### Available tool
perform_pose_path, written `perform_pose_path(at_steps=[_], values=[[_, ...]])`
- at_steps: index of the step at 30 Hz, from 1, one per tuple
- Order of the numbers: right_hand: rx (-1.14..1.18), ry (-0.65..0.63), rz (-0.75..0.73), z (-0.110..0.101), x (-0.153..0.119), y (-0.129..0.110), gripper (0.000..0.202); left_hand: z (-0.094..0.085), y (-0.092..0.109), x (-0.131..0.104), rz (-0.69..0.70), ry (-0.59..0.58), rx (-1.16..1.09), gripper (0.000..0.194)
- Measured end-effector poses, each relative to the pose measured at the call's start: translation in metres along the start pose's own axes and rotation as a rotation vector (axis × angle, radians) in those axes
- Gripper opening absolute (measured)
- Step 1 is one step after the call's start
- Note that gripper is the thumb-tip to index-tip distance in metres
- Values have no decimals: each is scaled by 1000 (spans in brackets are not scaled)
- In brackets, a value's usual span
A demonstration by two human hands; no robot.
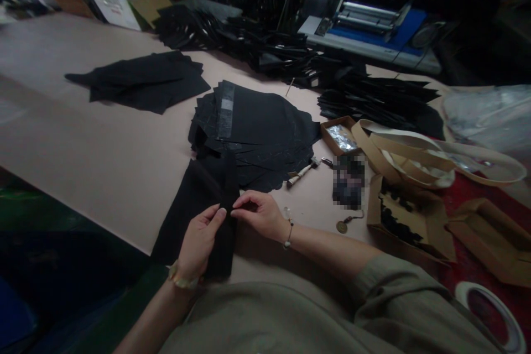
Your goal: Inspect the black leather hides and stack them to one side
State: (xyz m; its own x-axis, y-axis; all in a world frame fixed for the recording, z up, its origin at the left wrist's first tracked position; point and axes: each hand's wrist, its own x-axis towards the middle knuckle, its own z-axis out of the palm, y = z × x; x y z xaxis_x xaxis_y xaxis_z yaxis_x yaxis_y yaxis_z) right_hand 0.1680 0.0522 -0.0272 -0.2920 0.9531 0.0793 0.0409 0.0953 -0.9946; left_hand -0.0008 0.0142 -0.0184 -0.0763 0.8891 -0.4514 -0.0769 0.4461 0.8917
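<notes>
A black fabric piece (178,221) lies at the table's front edge, its upper end against a stack of black cut pieces (265,116). My left hand (201,238) is closed on this piece, thumb on top near its right side. Just to the right, my right hand (261,213) makes a pinch with thumb and forefinger at the fabric's edge; whatever is between the fingertips is too small to make out. Behind my right hand lies a small tool with a pale handle (299,175).
Another black pile (145,80) lies at the left, and long rows of black pieces (249,44) run along the back. At the right are a small box with shiny packets (341,137), tan strips (385,160), an open cardboard box (435,232) and a tape roll (516,337).
</notes>
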Motion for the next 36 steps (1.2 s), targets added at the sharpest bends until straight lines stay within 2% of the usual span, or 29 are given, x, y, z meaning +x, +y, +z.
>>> perform_pose_path(at_steps=[3, 10, 18, 28, 36], values=[[19, -2, 27, 1, 0, 2, 16, 1, -3, 2, -33, 36, -53, 64], [16, -34, -19, -1, 1, 1, 12, 0, 2, -1, 21, 71, -39, 63], [38, -31, -58, -1, 0, 1, 9, 0, 4, -4, 58, -18, -61, 53], [44, -8, -24, 1, 0, 4, 11, -3, 3, -3, 62, 7, -44, 52], [59, 13, -11, 2, 1, 5, 13, -3, 3, -2, -41, -6, -108, 59]])
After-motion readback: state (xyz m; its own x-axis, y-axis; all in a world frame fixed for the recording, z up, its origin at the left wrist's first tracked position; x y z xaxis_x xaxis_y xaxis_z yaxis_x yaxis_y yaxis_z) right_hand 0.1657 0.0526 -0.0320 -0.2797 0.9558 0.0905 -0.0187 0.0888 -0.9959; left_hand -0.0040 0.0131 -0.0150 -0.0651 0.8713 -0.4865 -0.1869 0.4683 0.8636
